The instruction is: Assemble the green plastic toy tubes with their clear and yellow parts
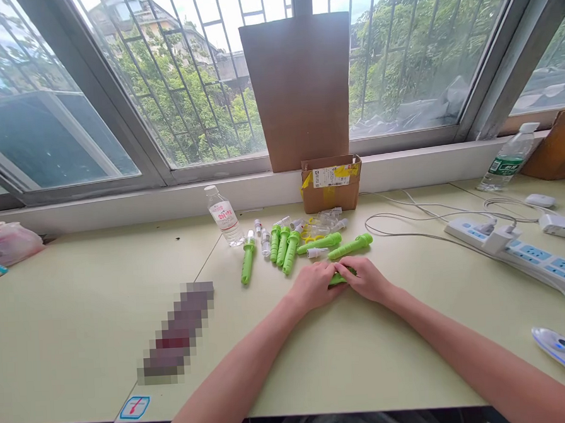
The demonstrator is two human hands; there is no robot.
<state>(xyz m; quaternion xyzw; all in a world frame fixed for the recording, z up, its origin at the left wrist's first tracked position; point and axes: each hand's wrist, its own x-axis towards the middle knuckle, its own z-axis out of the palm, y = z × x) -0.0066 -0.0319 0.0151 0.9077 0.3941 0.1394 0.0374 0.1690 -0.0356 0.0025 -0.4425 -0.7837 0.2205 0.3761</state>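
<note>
My left hand (314, 283) and my right hand (365, 278) meet over the table, fingers closed round a green plastic handle (338, 278). Most of that piece is hidden by my fingers. Just beyond them lie a green ribbed handle (350, 247) and another green handle (319, 243), with a small white cap (317, 252) beside them. Further left, several similar green handles (281, 248) lie side by side. One green handle with a clear tip (248, 262) lies apart. Clear plastic parts (323, 223) and yellow rings are heaped behind.
A small cardboard box (333, 199) stands at the back before a brown board (302, 90). One water bottle (225, 217) is left of the parts, another bottle (508, 158) at far right. A power strip (526, 252) with cables lies right. A pixelated dark object (179, 333) lies left.
</note>
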